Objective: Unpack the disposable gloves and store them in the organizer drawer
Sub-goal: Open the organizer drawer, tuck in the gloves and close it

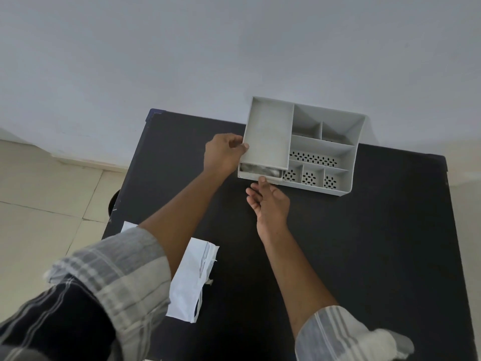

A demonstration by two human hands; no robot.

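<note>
Head cam looks down on a black flat table (364, 243) by a pale wall. At the far edge sits a grey plastic organizer box w/ many compartments (325, 152); some of its small front compartments have floors w/ dark oval holes. On its left side a grey plastic drawer (260, 174) is pulled out just a bit. Crumpled clear plastic gloves (260, 170) lie inside the drawer, seen thru the gap at the front.

Left hand (225, 153) is closed on the left edge of the organizer, thumb on the rim, fingers round the side. Right hand (269, 201) is loose and half open, holding nothing. One fingertip (262, 179) touches the drawer front; the other fingers curl just near it.

Nearer the person, at the left part of the table, lies a white flat paper packet (192, 277) w/ a torn end, partly hidden under the left arm. Both arms wear rolled-up grey checked sleeves (117, 277). Pale floor tiles (39, 191) show left of the table.
</note>
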